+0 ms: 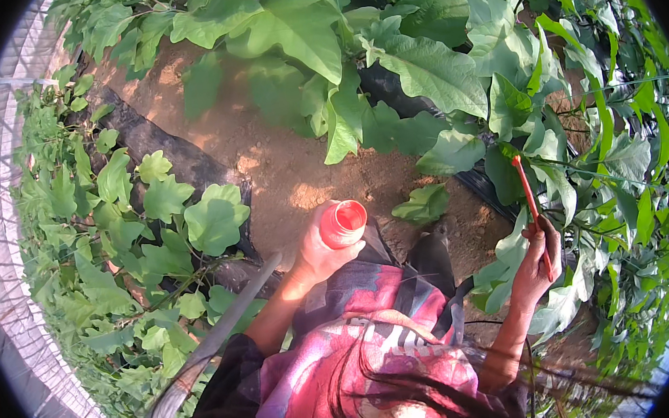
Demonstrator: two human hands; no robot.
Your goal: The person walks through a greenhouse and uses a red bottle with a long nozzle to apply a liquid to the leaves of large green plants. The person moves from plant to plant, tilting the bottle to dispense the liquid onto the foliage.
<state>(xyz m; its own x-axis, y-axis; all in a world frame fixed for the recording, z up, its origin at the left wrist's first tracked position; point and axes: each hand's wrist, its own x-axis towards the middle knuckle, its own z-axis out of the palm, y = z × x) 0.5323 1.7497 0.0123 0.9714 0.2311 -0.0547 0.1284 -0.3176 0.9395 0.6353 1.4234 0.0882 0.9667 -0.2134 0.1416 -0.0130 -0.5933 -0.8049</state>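
My left hand is wrapped around an open-mouthed red plastic bottle, held upright in front of my body. At the right, my right hand grips a thin red stick, perhaps a brush; its tip points up among the leaves. Broad lobed leaves of eggplant-like plants surround that tip and spread across the top and right. What the bottle holds cannot be told.
A grey metal pole slants up from the lower left. Lobed-leaf plants grow at the left beside black plastic sheeting. Bare soil runs between the rows. Thin green strings cross the right side. Sheeting curves along the left edge.
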